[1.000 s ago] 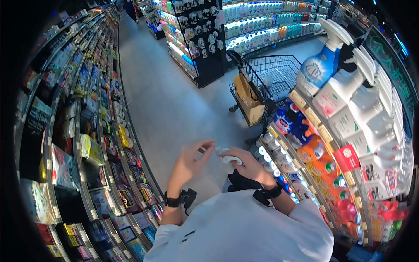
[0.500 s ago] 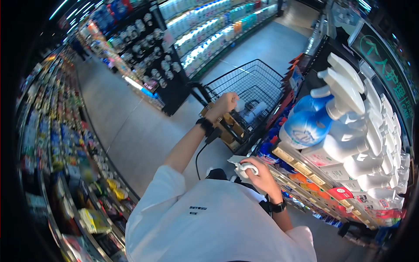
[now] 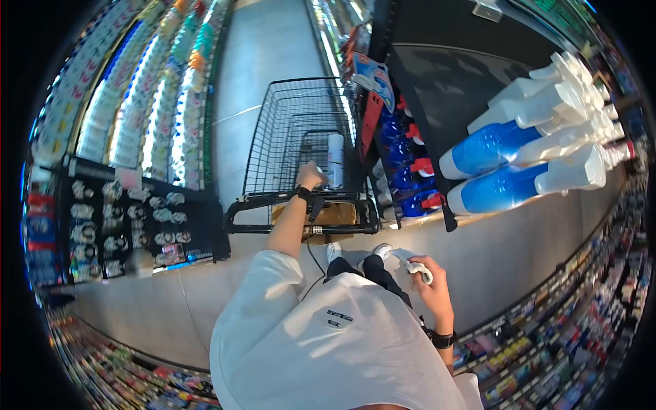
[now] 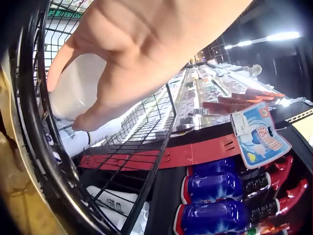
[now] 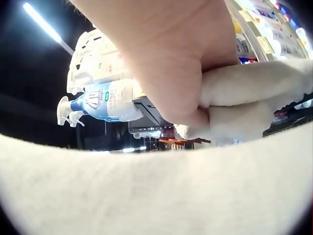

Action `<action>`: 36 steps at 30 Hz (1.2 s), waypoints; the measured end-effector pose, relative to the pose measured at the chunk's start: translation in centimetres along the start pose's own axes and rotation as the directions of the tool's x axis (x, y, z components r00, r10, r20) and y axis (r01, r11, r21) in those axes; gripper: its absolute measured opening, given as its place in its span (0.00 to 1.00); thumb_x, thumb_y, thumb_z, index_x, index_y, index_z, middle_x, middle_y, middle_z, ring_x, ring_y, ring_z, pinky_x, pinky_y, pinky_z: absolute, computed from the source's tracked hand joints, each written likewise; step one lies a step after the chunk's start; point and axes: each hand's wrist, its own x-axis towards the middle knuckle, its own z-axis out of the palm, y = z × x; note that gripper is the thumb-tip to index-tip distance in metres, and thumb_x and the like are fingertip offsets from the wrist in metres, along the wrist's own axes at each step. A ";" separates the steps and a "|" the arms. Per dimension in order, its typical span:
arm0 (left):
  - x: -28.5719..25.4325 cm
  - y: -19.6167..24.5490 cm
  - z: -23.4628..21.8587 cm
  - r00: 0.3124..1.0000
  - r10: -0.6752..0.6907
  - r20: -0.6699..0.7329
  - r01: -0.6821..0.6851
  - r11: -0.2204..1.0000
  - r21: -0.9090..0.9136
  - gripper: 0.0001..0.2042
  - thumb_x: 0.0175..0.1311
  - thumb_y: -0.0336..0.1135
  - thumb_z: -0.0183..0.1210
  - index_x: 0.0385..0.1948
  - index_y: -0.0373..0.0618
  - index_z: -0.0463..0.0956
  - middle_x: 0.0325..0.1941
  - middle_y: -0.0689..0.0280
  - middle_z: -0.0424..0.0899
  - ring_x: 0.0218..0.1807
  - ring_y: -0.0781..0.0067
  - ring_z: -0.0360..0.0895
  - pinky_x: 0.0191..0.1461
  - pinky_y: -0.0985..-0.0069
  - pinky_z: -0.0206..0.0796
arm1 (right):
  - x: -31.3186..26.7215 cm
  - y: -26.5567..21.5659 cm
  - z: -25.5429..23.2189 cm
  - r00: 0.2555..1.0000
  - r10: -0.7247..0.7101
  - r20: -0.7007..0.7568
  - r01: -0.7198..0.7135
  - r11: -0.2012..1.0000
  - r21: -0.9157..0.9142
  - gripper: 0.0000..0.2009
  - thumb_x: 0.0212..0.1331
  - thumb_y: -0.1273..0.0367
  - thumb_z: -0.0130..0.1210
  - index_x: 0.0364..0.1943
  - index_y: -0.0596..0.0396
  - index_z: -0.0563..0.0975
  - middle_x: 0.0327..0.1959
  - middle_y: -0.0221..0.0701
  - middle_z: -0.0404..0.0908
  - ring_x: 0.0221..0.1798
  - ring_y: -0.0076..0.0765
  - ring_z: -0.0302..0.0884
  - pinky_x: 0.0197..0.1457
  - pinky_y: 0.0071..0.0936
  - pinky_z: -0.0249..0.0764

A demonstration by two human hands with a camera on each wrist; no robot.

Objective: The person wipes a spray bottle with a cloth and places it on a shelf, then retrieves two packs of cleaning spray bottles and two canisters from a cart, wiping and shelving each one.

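White and soft, a crumpled wad [image 5: 259, 83] is pinched between the thumb and fingers of the right hand [image 3: 433, 279]. I cannot tell if the wad is cloth or paper. This hand hangs out to the person's right side, well apart from the left hand [image 3: 311, 178].

The left hand reaches forward, over the wire basket of a black shopping cart [image 3: 273, 113]. Its thumb and fingers curl round a smooth white round thing [image 4: 80, 87], just inside the cart's edge. I cannot tell if that round thing touches the bottom of the cart. A long white roll [image 3: 335, 152] is in the cart too, just beside the left hand. A brown box [image 3: 342, 214] sits below the cart's black handle [image 3: 270, 199].

The person wears a white shirt [image 3: 328, 348], white shoes [image 3: 333, 251] and a black band [image 3: 443, 339] on the right wrist.

To the right of the cart, dark blue bottles [image 4: 212, 188] with red tops sit in a row. Near them hangs a light blue pack [image 4: 260, 134], by a long red strip [image 4: 195, 154]. Further right, blue and white spray bottles [image 3: 492, 149] stand with more white ones behind. On the left side there is a black rack [image 3: 205, 236] with small things hanging on it.
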 end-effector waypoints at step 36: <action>-54.2 34.6 4.9 0.547 0.710 -0.444 -0.537 -0.110 -0.837 0.34 0.77 0.57 0.56 0.67 0.32 0.66 0.56 0.45 0.84 0.52 0.54 0.87 0.57 0.60 0.82 | -26.7 13.8 -18.2 0.949 -0.137 -0.285 0.204 0.953 0.223 0.30 0.58 0.64 0.74 0.65 0.53 0.75 0.56 0.36 0.85 0.57 0.34 0.83 0.61 0.32 0.77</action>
